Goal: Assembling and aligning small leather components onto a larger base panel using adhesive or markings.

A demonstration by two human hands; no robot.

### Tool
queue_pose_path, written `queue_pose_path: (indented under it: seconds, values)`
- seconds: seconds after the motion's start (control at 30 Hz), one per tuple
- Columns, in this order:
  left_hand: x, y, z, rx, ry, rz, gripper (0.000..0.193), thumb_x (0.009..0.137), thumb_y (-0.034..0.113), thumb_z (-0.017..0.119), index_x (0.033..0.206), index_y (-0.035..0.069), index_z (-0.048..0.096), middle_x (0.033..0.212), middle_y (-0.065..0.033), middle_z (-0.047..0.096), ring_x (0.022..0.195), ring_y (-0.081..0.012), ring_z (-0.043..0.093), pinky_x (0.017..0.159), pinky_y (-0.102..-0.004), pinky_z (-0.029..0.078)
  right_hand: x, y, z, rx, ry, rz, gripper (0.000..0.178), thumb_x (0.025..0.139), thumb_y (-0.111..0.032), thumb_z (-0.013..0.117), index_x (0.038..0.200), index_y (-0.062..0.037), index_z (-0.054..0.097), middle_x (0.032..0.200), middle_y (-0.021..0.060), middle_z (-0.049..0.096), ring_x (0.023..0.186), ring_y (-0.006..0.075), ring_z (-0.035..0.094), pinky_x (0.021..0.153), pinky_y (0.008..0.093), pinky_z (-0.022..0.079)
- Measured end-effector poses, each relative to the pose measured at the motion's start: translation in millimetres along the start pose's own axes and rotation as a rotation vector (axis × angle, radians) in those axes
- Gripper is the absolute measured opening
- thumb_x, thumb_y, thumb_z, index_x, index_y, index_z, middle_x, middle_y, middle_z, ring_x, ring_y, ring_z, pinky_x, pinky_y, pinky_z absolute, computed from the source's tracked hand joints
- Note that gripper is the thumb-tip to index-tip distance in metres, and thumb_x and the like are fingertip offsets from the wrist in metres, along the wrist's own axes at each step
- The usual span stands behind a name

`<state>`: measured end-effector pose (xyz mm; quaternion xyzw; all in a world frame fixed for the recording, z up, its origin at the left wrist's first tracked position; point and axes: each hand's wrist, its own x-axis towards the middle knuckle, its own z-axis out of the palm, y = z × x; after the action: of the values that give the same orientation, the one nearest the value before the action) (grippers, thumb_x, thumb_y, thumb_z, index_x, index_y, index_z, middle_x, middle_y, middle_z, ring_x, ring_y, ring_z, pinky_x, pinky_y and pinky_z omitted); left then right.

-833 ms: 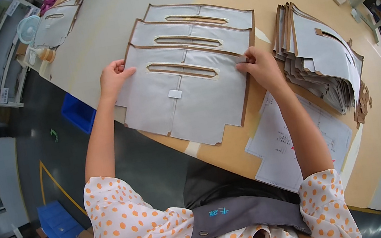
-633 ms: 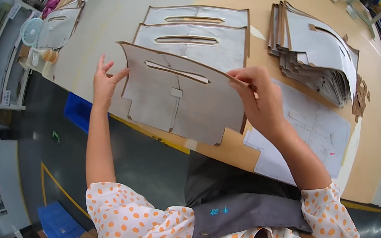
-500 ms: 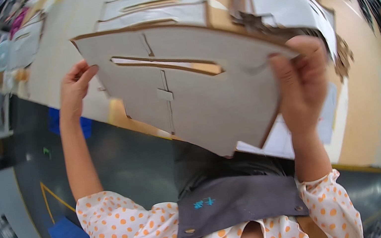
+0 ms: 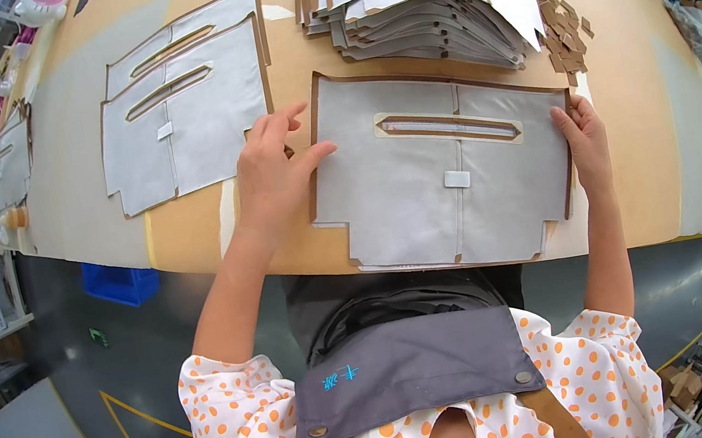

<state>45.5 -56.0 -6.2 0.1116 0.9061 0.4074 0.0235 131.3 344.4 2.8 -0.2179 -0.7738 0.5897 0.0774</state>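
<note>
A grey panel [image 4: 394, 198] with brown edges lies on the table in front of me. It has a long zipped slit across its upper part and a small white tag below. My right hand [image 4: 583, 132] pinches its right edge, thumb on top. Beside the left edge, my left hand [image 4: 273, 167] is open, thumb and forefinger apart, the thumb tip at or just over the border; its other fingers are partly hidden. Two similar panels [image 4: 212, 140] overlap on the table to the left.
A thick stack of grey panels [image 4: 431, 29] stands at the back, close behind the panel in front. Small brown pieces [image 4: 564, 35] are heaped to its right. The table's front edge [image 4: 202, 270] runs near my body. A blue crate [image 4: 120, 283] sits below at left.
The panel was raised and tilted between both hands; now it lies flat on the table. My left hand has let go of its edge. The view has shifted too.
</note>
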Motion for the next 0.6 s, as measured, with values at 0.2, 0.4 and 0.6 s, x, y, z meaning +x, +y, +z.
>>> queue_pose_path:
  seconds: [0.2,0.4,0.6]
  values:
    - [-9.6,0.6,25.2,0.135,0.043,0.390,0.029,0.087,0.004,0.070,0.115,0.011,0.072,0.111,-0.0045,0.067,0.072,-0.0200,0.066,0.064,-0.0304,0.054,-19.3,7.3,-5.0,-0.307,0.059,-0.016,0.044,0.095,-0.013,0.065,0.135,-0.0004,0.054,0.086,-0.0001,0.059,0.078,0.0089,0.052,0.072,0.0235,0.044]
    - [-10.0,-3.5,29.5,0.264,-0.039,0.516,0.035,0.084,-0.001,0.067,0.116,0.014,0.072,0.112,-0.0026,0.068,0.076,-0.0213,0.068,0.063,-0.0334,0.056,-24.5,13.7,-3.0,-0.363,0.082,-0.049,0.046,0.094,-0.013,0.066,0.137,-0.0010,0.054,0.083,-0.0007,0.053,0.077,0.0101,0.050,0.070,0.0247,0.044]
    - [-10.1,1.4,30.5,0.375,-0.059,0.530,0.041,0.080,-0.002,0.067,0.117,0.017,0.072,0.107,-0.0004,0.066,0.072,-0.0189,0.066,0.058,-0.0324,0.054,-23.8,23.1,-7.9,-0.364,0.096,-0.054,0.046,0.094,-0.013,0.066,0.137,-0.0013,0.053,0.085,-0.0010,0.051,0.078,0.0099,0.049,0.070,0.0246,0.044]
